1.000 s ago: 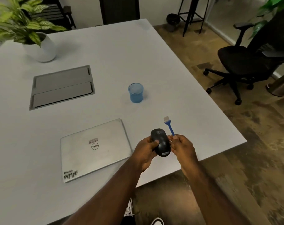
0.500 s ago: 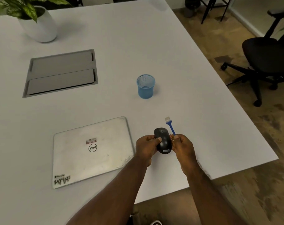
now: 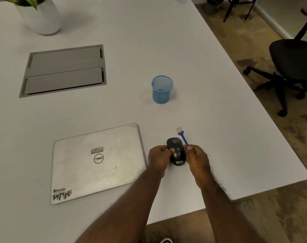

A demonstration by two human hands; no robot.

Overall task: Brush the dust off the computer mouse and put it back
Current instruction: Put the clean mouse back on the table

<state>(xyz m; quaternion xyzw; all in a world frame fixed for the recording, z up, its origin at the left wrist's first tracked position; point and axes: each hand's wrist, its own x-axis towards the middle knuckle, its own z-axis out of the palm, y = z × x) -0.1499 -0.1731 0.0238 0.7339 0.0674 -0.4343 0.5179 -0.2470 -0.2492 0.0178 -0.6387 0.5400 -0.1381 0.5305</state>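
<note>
While left hand [image 3: 158, 156] grips black mouse [image 3: 176, 151], label near end; right hand [image 3: 195, 155] pinches blue brush [image 3: 183, 136].

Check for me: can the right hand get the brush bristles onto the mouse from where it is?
Probably yes. The right hand holds the brush right beside the mouse, bristles pointing up and away; nothing lies between them.

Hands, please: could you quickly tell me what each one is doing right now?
Left hand: closed on the mouse.
Right hand: closed on the blue brush.
</note>
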